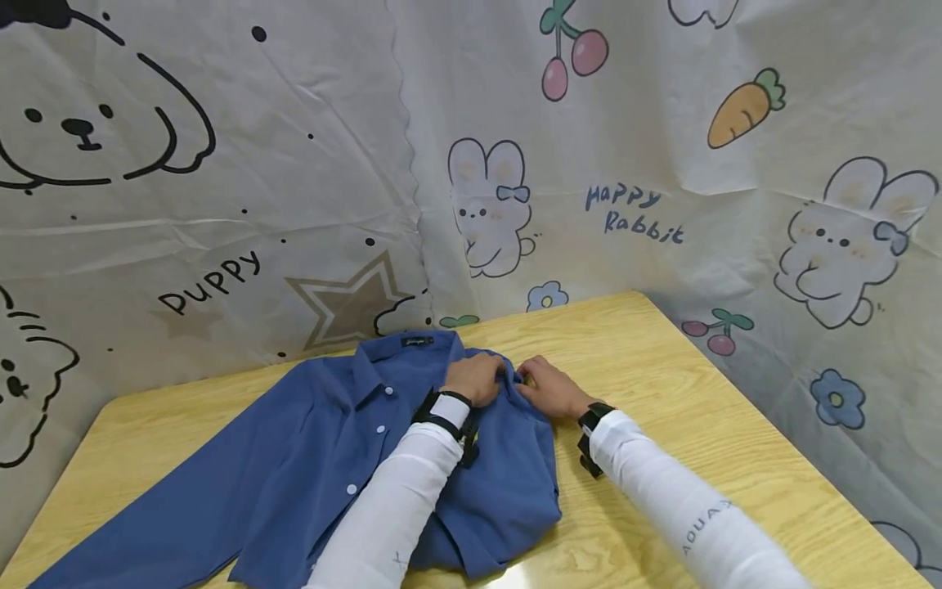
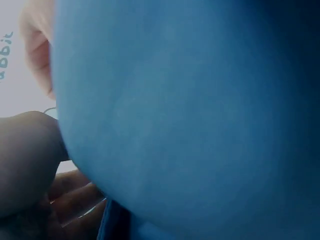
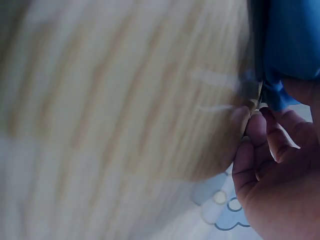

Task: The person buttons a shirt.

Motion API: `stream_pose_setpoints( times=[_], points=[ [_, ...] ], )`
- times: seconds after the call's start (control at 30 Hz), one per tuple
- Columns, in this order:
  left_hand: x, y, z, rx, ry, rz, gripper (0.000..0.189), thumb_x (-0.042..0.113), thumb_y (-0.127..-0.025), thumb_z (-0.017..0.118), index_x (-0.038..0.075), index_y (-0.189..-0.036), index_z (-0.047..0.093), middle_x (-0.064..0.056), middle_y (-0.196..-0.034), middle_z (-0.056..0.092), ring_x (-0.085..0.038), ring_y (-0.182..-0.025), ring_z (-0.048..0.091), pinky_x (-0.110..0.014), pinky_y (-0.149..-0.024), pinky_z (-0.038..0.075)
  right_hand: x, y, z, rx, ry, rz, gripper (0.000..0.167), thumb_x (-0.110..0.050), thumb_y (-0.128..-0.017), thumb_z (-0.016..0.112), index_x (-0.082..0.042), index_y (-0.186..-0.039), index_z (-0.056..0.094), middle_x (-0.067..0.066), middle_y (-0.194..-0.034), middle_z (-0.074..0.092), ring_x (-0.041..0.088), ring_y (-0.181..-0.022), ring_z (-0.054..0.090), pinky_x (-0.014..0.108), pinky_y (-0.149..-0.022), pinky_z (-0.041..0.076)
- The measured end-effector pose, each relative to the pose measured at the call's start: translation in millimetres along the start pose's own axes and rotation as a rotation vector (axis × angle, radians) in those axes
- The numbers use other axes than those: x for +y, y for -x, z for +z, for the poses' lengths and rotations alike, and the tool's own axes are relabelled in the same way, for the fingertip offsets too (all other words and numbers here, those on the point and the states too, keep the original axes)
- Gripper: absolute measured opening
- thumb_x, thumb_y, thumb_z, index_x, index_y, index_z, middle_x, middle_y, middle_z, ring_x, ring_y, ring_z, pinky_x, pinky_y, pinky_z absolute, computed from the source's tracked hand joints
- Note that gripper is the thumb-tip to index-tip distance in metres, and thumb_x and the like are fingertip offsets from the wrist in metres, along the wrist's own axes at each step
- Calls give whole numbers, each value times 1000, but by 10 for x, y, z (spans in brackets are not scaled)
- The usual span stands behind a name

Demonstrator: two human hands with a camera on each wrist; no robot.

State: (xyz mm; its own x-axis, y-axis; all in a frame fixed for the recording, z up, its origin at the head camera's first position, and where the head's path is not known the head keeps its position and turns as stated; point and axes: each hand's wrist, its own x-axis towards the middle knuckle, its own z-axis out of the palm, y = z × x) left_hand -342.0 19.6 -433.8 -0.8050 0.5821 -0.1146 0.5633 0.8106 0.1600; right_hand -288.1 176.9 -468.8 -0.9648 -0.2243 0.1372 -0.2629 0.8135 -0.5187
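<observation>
A blue button-up shirt (image 1: 346, 417) lies on the wooden table, its collar at the far side and one sleeve stretched toward the near left. My left hand (image 1: 474, 378) grips the fabric near the right-hand shoulder, just beside the collar. Close by, my right hand (image 1: 555, 391) pinches the bunched cloth at the same shoulder from the right. In the left wrist view, blue cloth fills most of the picture, and part of the left hand (image 2: 30, 165) shows at the lower left. The right wrist view shows the right hand (image 3: 280, 175) with bent fingers at the cloth; the fingertips are partly hidden.
The light wooden table (image 1: 662, 425) extends to the right of the shirt. Behind and beside it hangs a pale curtain (image 1: 625, 147) printed with rabbits, cherries and lettering. The table's right edge slants toward the near right corner.
</observation>
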Motion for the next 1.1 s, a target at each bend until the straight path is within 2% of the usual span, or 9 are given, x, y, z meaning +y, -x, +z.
stream_pose_setpoints(
  times=[0.17, 0.27, 0.4, 0.53, 0.63, 0.73, 0.87, 1.03, 1.1],
  points=[
    [1, -35, 33, 48, 9, -66, 70, 17, -89, 65, 16, -150, 30, -6, -149, 37, -31, -111, 58, -50, -87, 46, -51, -38, 16, 7, -136, -19, 6, -8, -97, 55, -3, -101, 56, 11, -99, 57, 24, -91, 59, 38, -79, 48],
    [-45, -37, 35, 44, 38, -69, 75, 15, -88, 65, 22, -152, 26, -5, -136, 52, -27, -107, 59, -50, -85, 46, -133, -57, 23, -3, -202, -32, 5, -8, -98, 54, -4, -102, 54, 9, -100, 58, 24, -93, 62, 35, -79, 50],
    [-158, -12, 42, 122, 112, -14, 58, 10, -85, 67, 17, -139, 50, -11, -112, 59, -28, -98, 58, -47, -79, 48, -207, -71, 17, 6, -210, -60, 6, -9, -98, 54, -7, -103, 53, 6, -100, 59, 20, -92, 63, 33, -77, 49],
    [-348, -16, 59, 264, 151, 100, 21, 9, -76, 75, 10, -96, 72, -10, -90, 55, -26, -85, 55, -39, -74, 47, -268, -78, -38, 37, -223, -89, 6, -11, -98, 55, -8, -103, 55, 2, -94, 60, 14, -82, 60, 32, -72, 48],
    [-438, 54, -45, 306, 177, 115, 10, 10, -74, 77, 10, -80, 69, -7, -83, 54, -24, -79, 53, -38, -72, 46, -328, -90, -87, 55, -243, -105, 9, -13, -98, 55, -8, -106, 56, 1, -94, 62, 13, -82, 60, 32, -73, 48],
    [-453, 218, -264, 302, 194, 76, 12, 11, -76, 75, 11, -77, 63, -5, -83, 54, -22, -78, 52, -37, -71, 43, -396, -106, -117, 76, -243, -111, 12, -14, -99, 54, -7, -109, 57, 2, -96, 62, 14, -84, 60, 33, -74, 49],
    [-496, 344, -492, 368, 219, 103, 14, 12, -75, 71, 12, -71, 57, -1, -71, 50, -20, -68, 48, -32, -61, 36, -464, -127, -140, 74, -254, -117, 17, -11, -98, 52, -6, -113, 59, 4, -101, 60, 15, -87, 59, 33, -76, 48],
    [-547, 476, -755, 452, 354, 131, 18, 5, -74, 60, 12, -64, 47, 2, -59, 36, -18, -58, 41, -28, -56, 28, -564, -170, -145, 22, -323, -202, 8, -7, -91, 52, -6, -90, 60, 6, -103, 55, 19, -92, 53, 36, -77, 45],
    [-576, 532, -852, 459, 437, 134, 22, 1, -75, 57, 12, -63, 43, 2, -58, 32, -18, -55, 37, -27, -55, 26, -615, -181, -141, -16, -371, -234, 9, -8, -90, 51, -6, -90, 60, 8, -108, 53, 22, -98, 51, 38, -81, 45]
  ],
)
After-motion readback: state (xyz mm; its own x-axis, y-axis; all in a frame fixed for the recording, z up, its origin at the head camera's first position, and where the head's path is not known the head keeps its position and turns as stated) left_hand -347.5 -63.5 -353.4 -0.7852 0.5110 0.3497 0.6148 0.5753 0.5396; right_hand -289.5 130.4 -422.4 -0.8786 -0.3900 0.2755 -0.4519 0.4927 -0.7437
